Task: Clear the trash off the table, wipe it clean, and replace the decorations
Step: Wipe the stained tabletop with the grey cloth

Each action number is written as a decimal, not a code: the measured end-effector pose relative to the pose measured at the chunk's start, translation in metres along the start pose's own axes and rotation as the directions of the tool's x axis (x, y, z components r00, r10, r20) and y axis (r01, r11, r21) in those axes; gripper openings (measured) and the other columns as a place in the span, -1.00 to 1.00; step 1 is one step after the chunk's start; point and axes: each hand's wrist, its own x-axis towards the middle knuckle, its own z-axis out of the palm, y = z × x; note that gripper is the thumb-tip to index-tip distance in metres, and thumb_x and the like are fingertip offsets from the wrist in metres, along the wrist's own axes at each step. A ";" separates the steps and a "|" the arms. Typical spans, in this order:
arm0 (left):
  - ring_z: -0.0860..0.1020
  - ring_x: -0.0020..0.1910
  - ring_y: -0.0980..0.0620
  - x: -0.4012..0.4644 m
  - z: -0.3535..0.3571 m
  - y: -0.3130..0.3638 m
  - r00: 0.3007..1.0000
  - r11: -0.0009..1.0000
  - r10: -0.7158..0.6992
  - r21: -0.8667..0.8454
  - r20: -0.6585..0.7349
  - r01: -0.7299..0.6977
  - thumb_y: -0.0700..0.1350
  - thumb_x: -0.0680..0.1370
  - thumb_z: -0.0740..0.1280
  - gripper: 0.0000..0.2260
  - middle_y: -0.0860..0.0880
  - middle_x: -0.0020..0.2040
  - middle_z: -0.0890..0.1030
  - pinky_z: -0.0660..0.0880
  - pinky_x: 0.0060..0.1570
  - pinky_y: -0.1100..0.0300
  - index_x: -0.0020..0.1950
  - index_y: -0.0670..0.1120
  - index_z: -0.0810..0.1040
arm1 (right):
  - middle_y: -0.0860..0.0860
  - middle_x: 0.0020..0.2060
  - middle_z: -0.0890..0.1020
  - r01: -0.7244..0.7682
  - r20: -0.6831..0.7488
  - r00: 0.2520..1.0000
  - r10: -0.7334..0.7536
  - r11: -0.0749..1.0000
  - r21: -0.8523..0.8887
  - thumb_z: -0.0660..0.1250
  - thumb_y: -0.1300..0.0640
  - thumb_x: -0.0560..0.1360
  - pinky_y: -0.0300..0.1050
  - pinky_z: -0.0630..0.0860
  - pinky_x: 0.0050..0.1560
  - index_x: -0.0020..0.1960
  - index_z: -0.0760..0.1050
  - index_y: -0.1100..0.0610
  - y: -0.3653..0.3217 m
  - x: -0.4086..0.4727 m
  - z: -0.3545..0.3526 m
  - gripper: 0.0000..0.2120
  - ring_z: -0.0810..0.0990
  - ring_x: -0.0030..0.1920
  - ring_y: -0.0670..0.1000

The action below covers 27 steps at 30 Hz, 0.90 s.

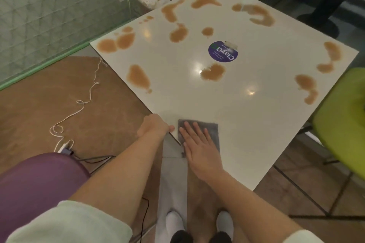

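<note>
Left hand [153, 127] grips the near edge of the white counter [246, 124], fingers curled over the rim. Beside it, the grey cloth [212, 130] lies flat at the near corner; right hand [199, 142] presses on it, fingers straight and spread. Brown spills [213, 72] cover the counter beyond.

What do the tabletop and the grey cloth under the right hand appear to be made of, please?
The tabletop looks like glossy cream laminate or polished stone; ceiling lights reflect sharply off it and the brown spills bead on top. The grey cloth seems a soft, matte microfibre or terry, lying flat and fuzzy under the right hand.
</note>
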 end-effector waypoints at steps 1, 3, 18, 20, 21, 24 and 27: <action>0.55 0.18 -0.11 0.000 0.001 -0.001 1.000 1.000 0.005 0.009 -0.002 -0.005 0.14 0.39 0.49 -0.44 -0.11 0.25 0.54 0.49 0.02 0.06 0.27 -0.13 0.52 | -0.11 0.56 0.10 -0.001 0.016 1.000 0.001 1.000 0.000 -0.21 -0.06 0.61 -0.02 -0.14 0.53 0.57 0.12 -0.03 0.005 0.019 -0.003 -0.45 -0.04 0.57 -0.05; 0.57 0.13 -0.10 0.000 0.003 -0.003 1.000 0.999 0.021 0.029 -0.019 -0.021 0.18 0.39 0.47 -0.45 -0.07 0.22 0.54 0.51 0.00 0.04 0.27 -0.10 0.52 | -0.10 0.56 0.06 -0.061 0.003 0.998 0.061 0.998 0.004 -0.27 -0.09 0.56 -0.03 -0.18 0.54 0.57 0.11 -0.03 0.027 0.048 -0.012 -0.39 -0.06 0.57 -0.04; 0.41 0.34 -0.09 -0.006 0.004 0.000 0.993 0.992 0.022 0.125 -0.115 -0.008 0.20 0.40 0.47 -0.22 -0.10 0.35 0.42 0.43 0.14 0.02 0.45 -0.18 0.31 | -0.13 0.57 -0.03 -0.083 0.037 0.996 0.087 0.992 -0.094 -0.30 -0.14 0.56 -0.08 -0.28 0.50 0.58 -0.01 -0.09 0.044 0.077 -0.019 -0.40 -0.13 0.57 -0.05; 0.36 0.37 -0.08 -0.008 0.005 -0.001 0.990 0.996 0.037 0.091 -0.133 -0.025 0.18 0.40 0.48 -0.18 -0.10 0.37 0.38 0.42 0.15 0.00 0.48 -0.18 0.22 | -0.10 0.57 0.02 -0.168 -0.039 0.986 0.165 0.981 -0.096 -0.27 -0.11 0.58 -0.08 -0.24 0.52 0.58 0.04 -0.06 0.065 0.068 -0.026 -0.41 -0.08 0.57 -0.04; 0.33 0.38 -0.07 -0.010 0.005 -0.002 0.989 0.996 0.048 0.084 -0.143 -0.036 0.17 0.39 0.49 -0.13 -0.09 0.37 0.36 0.42 0.13 0.00 0.51 -0.18 0.16 | -0.08 0.57 0.07 -0.208 -0.093 0.976 0.199 0.974 -0.091 -0.22 -0.09 0.60 -0.07 -0.20 0.52 0.57 0.10 -0.02 0.068 0.058 -0.026 -0.44 -0.03 0.57 -0.02; 0.24 0.41 -0.06 -0.012 0.002 -0.001 0.979 0.994 0.065 0.102 -0.194 -0.046 0.18 0.34 0.52 -0.05 -0.08 0.44 0.25 0.40 0.11 0.03 0.52 -0.15 0.09 | 0.00 0.53 0.21 -0.265 -0.188 0.950 0.247 0.961 -0.077 -0.06 -0.04 0.62 0.04 -0.02 0.51 0.53 0.23 0.05 0.043 0.033 -0.016 -0.49 0.12 0.55 0.06; 0.08 0.51 -0.06 -0.012 -0.001 -0.002 0.982 0.987 0.068 0.154 -0.175 -0.041 0.23 0.32 0.51 0.03 -0.05 0.57 0.00 0.29 0.30 0.01 0.56 -0.13 0.01 | -0.02 0.54 0.21 -0.116 -0.112 0.988 0.108 0.991 -0.072 -0.03 -0.03 0.63 0.06 0.00 0.50 0.54 0.22 0.03 0.018 0.039 -0.002 -0.50 0.10 0.55 0.04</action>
